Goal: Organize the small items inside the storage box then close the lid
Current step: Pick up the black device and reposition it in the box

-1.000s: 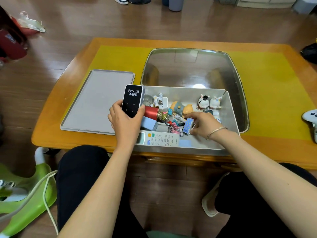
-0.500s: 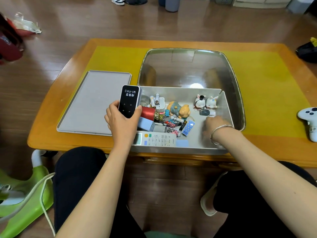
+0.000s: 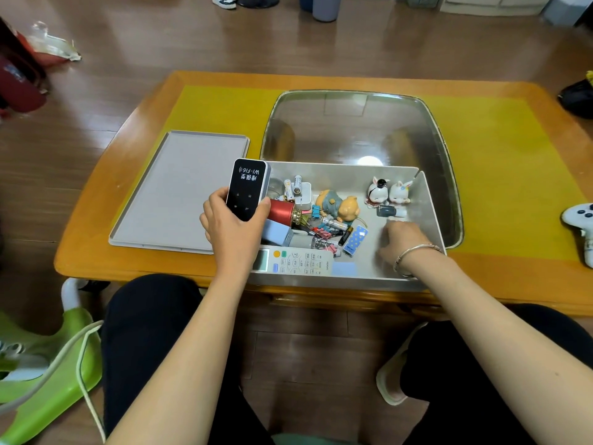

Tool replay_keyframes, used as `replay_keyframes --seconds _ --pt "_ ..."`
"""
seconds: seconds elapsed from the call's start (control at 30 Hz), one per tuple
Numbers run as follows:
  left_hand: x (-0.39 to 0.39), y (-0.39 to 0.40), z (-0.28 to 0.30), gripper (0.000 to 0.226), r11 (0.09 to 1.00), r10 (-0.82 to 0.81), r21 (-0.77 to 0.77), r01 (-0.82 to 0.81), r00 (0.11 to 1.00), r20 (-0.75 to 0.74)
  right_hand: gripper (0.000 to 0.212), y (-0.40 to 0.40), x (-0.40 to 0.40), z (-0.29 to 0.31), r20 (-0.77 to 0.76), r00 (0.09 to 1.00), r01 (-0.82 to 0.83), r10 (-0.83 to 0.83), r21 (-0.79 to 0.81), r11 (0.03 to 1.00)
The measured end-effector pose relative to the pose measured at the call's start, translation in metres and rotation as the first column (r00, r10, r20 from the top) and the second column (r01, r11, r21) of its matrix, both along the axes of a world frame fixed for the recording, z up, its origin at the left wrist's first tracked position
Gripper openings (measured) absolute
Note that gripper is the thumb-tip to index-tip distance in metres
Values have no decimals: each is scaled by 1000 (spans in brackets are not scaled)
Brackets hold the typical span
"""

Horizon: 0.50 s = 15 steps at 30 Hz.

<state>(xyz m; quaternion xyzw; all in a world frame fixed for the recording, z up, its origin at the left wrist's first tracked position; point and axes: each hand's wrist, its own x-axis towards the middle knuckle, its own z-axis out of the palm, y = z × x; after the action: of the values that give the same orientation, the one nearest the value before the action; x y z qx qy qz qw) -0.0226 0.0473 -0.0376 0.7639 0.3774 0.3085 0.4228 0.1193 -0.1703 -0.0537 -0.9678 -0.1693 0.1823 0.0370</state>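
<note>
Gripped upright in the left hand (image 3: 231, 227) is a black Wi-Fi device (image 3: 246, 193), at the storage box's (image 3: 431, 203) 9 o'clock wall; the right hand's (image 3: 401, 242) grip cannot be told.

Even indoor light, sharp centre, wide-angle bend at the edges

A bright glare spot sits on the glass inset (image 3: 369, 160) of the table (image 3: 96, 252) — an overhead lamp mirrored there; shadows are soft and faint, the floor (image 3: 160, 43) shows a dull sheen, and straight lines bow toward the frame's borders.
</note>
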Motion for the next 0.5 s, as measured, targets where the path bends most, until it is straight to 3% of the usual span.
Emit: replay_keyframes --seconds 0.17,0.33,0.4,0.5 --pt "0 0 0 59 1000 -2 -3 2 1000 3 40 10 -3 3 -103 985 -112 140 242 964" --pt "0 0 -1 59 1000 3 6 -3 1000 -4 18 22 20 17 67 996 -75 52 410 909" --pt "0 1 -1 59 1000 4 12 -4 1000 -8 33 34 30 22 130 983 -165 129 330 930" --pt "0 2 -1 59 1000 5 10 -5 1000 -8 49 52 39 23 183 932 -331 313 75 941"
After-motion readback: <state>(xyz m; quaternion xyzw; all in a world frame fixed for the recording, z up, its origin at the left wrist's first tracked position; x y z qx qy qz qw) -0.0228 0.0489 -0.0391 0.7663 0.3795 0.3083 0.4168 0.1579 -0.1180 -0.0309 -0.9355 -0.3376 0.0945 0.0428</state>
